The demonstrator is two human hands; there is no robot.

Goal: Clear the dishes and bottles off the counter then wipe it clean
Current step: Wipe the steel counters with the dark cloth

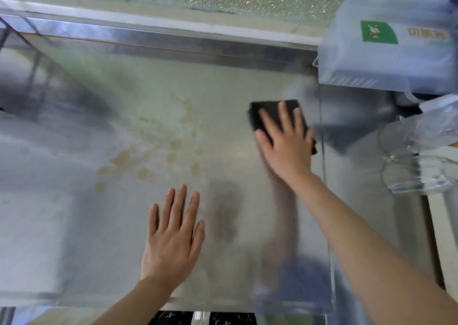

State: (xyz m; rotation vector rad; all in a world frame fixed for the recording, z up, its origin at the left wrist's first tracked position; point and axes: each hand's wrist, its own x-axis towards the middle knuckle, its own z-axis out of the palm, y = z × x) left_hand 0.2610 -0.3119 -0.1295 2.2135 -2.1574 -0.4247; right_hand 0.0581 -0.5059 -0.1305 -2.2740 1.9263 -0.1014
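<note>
While the whole view is smeared with motion blur, the main things are readable: the right hand (287,146) lies palm-down on a dark cloth (270,114) near the right side of the steel desk (223,89), its fingers (285,116) spread flat across the cloth and pressing it onto the metal rather than pinching it. The cloth's far edge and left corner show beyond the fingertips. The left hand (173,238) is flat over the near part of the desk, well apart from the cloth, its fingers (178,205) extended and slightly fanned, holding nothing; whether the palm touches the surface cannot be told. Between and beyond the two hands, yellowish stains (171,148) dot the middle of the desk. At the far right corner stands a pale blue container (386,59) with a green label (378,33), and nearer, at the right edge, clear crumpled plastic (421,156) is bunched up.
</note>
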